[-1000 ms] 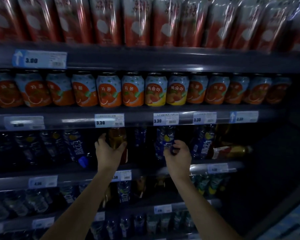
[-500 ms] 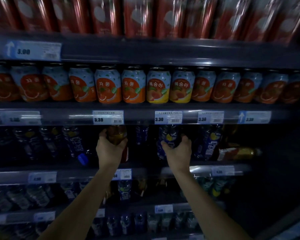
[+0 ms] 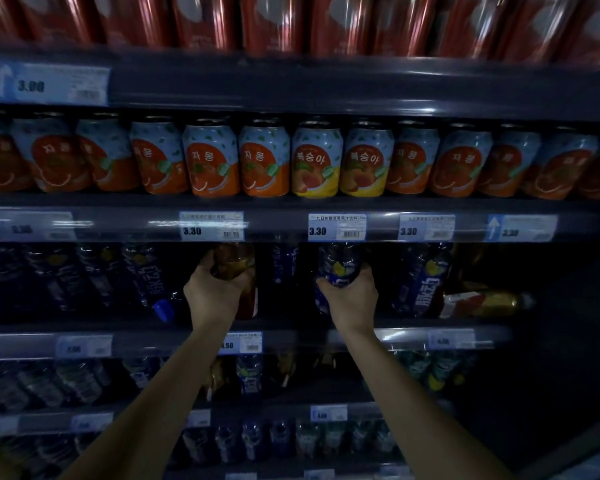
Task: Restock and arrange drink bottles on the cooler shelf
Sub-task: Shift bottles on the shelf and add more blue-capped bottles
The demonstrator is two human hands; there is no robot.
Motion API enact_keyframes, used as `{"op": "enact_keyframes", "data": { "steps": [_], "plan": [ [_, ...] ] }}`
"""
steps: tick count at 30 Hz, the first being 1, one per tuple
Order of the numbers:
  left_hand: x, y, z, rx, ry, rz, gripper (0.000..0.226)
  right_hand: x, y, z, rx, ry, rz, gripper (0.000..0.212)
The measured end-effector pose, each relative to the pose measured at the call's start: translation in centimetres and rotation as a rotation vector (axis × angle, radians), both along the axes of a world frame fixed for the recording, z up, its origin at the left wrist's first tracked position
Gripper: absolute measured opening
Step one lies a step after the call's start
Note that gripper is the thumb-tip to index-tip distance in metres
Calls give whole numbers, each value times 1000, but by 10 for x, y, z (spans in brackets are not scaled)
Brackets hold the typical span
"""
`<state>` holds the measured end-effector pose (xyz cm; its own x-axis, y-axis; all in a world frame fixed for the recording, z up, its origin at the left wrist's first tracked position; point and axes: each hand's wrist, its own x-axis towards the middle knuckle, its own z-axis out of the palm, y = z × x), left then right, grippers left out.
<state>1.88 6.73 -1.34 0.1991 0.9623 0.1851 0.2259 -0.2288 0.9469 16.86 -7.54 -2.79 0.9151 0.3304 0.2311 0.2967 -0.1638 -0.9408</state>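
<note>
- Blue lemon-label bottle [image 3: 338,268]: upright on the dim cooler shelf [image 3: 291,336], just under the 3.30 tags. A second ago your right hand [image 3: 352,296] was short of it, fingers loosely bunched; now the fingers wrap its lower body.
- Amber bottle [image 3: 234,261]: same shelf, at 9 o'clock of the blue one. Your left hand [image 3: 212,292] grips it as before.
- Read: both bottles are now in hand, so you're likely set to straighten or shift them. Can't tell if either is lifted.
- Pose: both forearms reach up from 6 o'clock, wrists straight, backs of hands toward you.
- Tipped bottle [image 3: 482,303] lies on its side at 3 o'clock; it needs standing.
</note>
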Motion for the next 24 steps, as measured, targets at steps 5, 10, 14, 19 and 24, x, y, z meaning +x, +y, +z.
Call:
{"op": "enact_keyframes", "data": {
  "steps": [5, 10, 14, 19, 24],
  "plan": [
    [4, -6, 4, -2, -29, 16, 67, 2, -1, 1, 4, 7, 16, 53],
    [10, -12, 18, 13, -21, 1, 43, -2, -9, 3, 47, -7, -37, 44],
    [16, -20, 32, 45, -21, -26, 39, 0, -22, 13, 57, -41, -57, 42],
    [22, -37, 39, 109, 14, -81, 32, -3, -45, 11, 33, -42, -101, 45],
    [28, -62, 37, 146, 23, -163, 39, -8, -65, 13, 38, -26, -113, 46]
  ]
}}
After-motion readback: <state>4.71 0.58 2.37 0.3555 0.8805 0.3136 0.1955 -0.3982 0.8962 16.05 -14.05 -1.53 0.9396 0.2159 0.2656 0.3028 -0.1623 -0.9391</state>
